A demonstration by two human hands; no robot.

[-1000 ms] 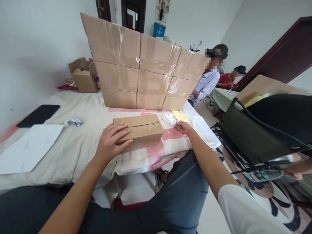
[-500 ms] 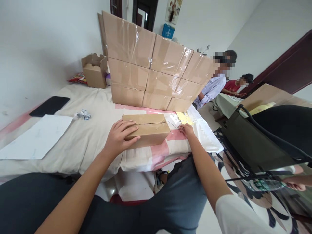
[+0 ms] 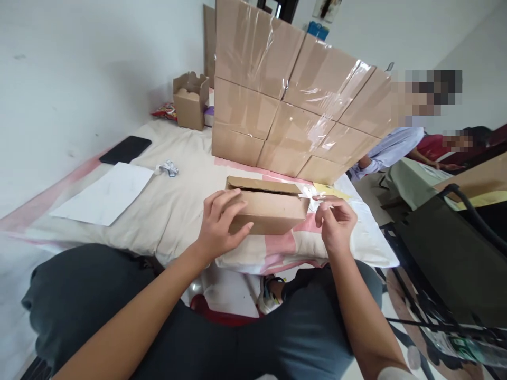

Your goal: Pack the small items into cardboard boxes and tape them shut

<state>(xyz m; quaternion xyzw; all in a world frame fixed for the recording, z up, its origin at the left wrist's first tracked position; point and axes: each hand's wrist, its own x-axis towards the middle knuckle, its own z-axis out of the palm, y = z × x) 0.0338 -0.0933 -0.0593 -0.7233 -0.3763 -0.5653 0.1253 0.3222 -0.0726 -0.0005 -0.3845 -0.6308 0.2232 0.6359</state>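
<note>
A small brown cardboard box point(image 3: 277, 211) lies on the cloth-covered bed point(image 3: 178, 211) in front of me, its top flap slightly ajar. My left hand point(image 3: 219, 224) is wrapped round the box's left end, thumb on the front and fingers over the top. My right hand point(image 3: 336, 221) hovers just off the box's right end, with the fingertips pinched together on something small and pale that I cannot make out. A yellow slip point(image 3: 330, 190) lies on the bed just behind this hand.
A wall of taped cardboard boxes point(image 3: 297, 95) stands behind the small box. Left of it lie a white sheet point(image 3: 106, 192), a crumpled wrapper point(image 3: 168, 168), a black tablet point(image 3: 125, 149) and an open carton point(image 3: 191, 100). A dark bag point(image 3: 447, 253) stands at right; two people point(image 3: 396, 150) sit beyond.
My right hand left the white item on the bed and rose, pinched, to the box's right end. My left hand closed further round the box. The view shifted closer and leftward.
</note>
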